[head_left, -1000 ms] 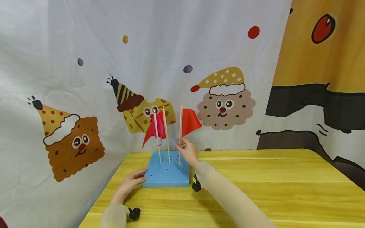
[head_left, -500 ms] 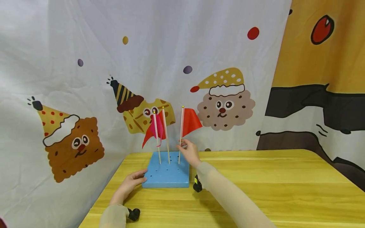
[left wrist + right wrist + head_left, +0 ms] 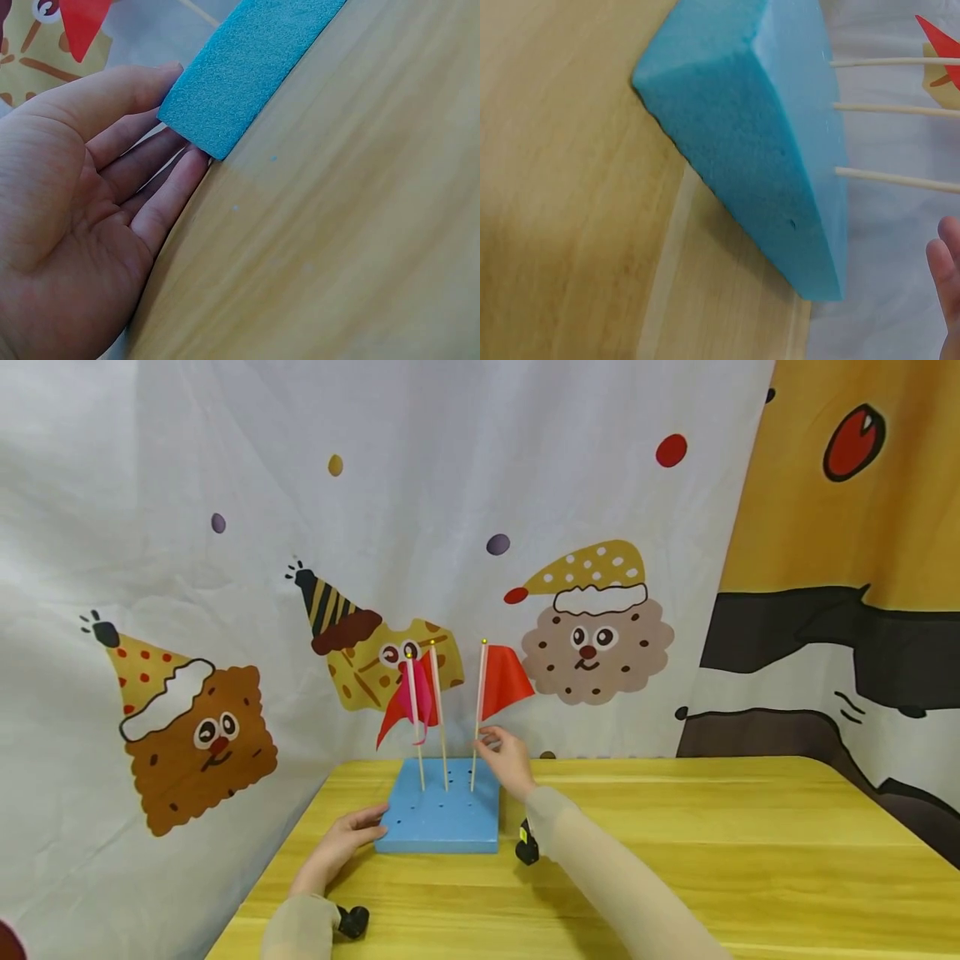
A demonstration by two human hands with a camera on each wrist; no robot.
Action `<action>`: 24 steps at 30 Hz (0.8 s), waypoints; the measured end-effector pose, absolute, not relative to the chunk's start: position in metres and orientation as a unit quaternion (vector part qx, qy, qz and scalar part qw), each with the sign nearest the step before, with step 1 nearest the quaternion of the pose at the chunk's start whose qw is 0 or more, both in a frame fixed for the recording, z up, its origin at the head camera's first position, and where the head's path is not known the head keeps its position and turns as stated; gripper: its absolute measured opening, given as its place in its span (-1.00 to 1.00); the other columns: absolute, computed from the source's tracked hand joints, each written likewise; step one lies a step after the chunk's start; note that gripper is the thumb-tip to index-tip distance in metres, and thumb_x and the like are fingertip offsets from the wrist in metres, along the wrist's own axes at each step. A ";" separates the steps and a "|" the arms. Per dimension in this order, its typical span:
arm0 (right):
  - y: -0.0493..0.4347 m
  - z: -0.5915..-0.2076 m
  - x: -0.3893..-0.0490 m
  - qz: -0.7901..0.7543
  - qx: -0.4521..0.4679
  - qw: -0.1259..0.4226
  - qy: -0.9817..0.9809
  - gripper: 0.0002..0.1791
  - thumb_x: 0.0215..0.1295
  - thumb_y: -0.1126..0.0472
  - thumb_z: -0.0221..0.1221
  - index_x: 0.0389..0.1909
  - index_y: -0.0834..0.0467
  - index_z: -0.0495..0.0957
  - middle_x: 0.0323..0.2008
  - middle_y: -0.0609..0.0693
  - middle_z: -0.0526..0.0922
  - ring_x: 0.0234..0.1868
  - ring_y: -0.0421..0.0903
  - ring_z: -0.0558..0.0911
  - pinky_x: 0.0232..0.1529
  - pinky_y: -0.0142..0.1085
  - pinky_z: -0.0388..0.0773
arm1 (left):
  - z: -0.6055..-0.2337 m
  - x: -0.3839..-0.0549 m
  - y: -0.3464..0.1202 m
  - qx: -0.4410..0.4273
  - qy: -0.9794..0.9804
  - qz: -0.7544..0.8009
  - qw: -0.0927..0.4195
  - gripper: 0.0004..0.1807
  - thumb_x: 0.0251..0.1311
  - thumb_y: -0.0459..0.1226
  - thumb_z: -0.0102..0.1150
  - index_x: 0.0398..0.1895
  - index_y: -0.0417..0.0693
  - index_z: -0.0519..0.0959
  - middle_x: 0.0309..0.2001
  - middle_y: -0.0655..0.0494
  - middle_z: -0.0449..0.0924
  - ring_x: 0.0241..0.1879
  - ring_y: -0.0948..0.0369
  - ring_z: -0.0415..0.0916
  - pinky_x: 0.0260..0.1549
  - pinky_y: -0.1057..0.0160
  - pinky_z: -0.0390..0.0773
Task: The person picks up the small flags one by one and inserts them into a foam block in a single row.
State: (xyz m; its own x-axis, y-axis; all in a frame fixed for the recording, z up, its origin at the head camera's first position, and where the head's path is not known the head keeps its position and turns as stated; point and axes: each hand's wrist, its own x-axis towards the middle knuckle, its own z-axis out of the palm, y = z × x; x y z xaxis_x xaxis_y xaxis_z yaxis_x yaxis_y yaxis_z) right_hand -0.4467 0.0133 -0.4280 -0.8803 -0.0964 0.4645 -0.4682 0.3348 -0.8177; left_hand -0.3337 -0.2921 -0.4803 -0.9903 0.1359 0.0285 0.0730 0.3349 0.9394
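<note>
A blue foam block (image 3: 442, 827) dotted with small holes rests on the table, and several holes show in its top. Against its left side lies my left hand (image 3: 347, 843), thumb at the upper edge and fingers fairly straight along the side (image 3: 82, 187). On the right of the block stands a red flag (image 3: 506, 681) on a thin wooden stick, tilted slightly right. My right hand (image 3: 510, 762) is beside that stick; the right wrist view shows a gap between its fingertips (image 3: 939, 259) and the stick (image 3: 896, 178). Further left stand a second red flag (image 3: 392, 714) and a pink flag (image 3: 422, 689).
The wooden table (image 3: 675, 827) extends to the right of the block. Behind it hangs a white cloth (image 3: 420, 527) printed with party-hat cartoon snacks. Small dark wearable cameras (image 3: 352, 922) sit at both wrists.
My right hand has shifted slightly right, and its thumb no longer crosses the stick of the right red flag. That flag leans a little more to the right. My left hand stays on the block.
</note>
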 end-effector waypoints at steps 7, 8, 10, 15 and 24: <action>0.031 -0.430 -0.448 0.532 0.184 0.184 -0.806 -0.68 0.31 0.15 0.26 0.01 0.21 0.61 -0.28 -0.03 0.67 -0.36 -0.09 0.61 -0.36 -0.29 0.60 | -0.480 -0.336 -0.290 0.067 0.809 0.582 0.035 -0.38 0.29 -0.18 0.23 0.38 -0.16 0.36 0.36 -0.23 0.26 0.34 -0.16 0.18 0.23 -0.13 0.30; 0.035 -0.429 -0.447 0.528 0.188 0.187 -0.807 -0.68 0.31 0.16 0.25 0.02 0.23 0.61 -0.28 -0.01 0.67 -0.36 -0.08 0.61 -0.37 -0.29 0.60 | -0.480 -0.336 -0.290 0.065 0.808 0.584 0.036 -0.38 0.29 -0.18 0.23 0.38 -0.16 0.36 0.36 -0.23 0.26 0.34 -0.16 0.18 0.22 -0.13 0.31; 0.041 -0.429 -0.446 0.528 0.188 0.188 -0.807 -0.66 0.32 0.17 0.25 0.03 0.25 0.60 -0.27 -0.01 0.67 -0.36 -0.08 0.62 -0.39 -0.28 0.59 | -0.481 -0.338 -0.293 0.068 0.809 0.582 0.039 -0.38 0.30 -0.18 0.22 0.39 -0.18 0.35 0.37 -0.24 0.25 0.34 -0.17 0.18 0.22 -0.11 0.32; 0.063 -0.426 -0.447 0.534 0.181 0.195 -0.802 -0.68 0.34 0.17 0.23 0.03 0.24 0.60 -0.27 -0.01 0.67 -0.37 -0.03 0.64 -0.44 -0.28 0.57 | -0.481 -0.339 -0.300 0.081 0.804 0.587 0.041 -0.38 0.32 -0.22 0.19 0.40 -0.22 0.31 0.38 -0.26 0.21 0.34 -0.16 0.18 0.21 -0.05 0.36; 0.128 -0.424 -0.456 0.493 0.157 0.197 -0.833 -0.69 0.36 0.13 0.21 0.02 0.22 0.61 -0.23 0.02 0.65 -0.35 0.03 0.64 -0.42 -0.23 0.58 | -0.451 -0.349 -0.308 0.098 0.815 0.570 0.025 -0.36 0.38 -0.31 0.09 0.44 -0.36 0.16 0.37 -0.37 0.18 0.28 -0.22 0.26 0.12 -0.03 0.46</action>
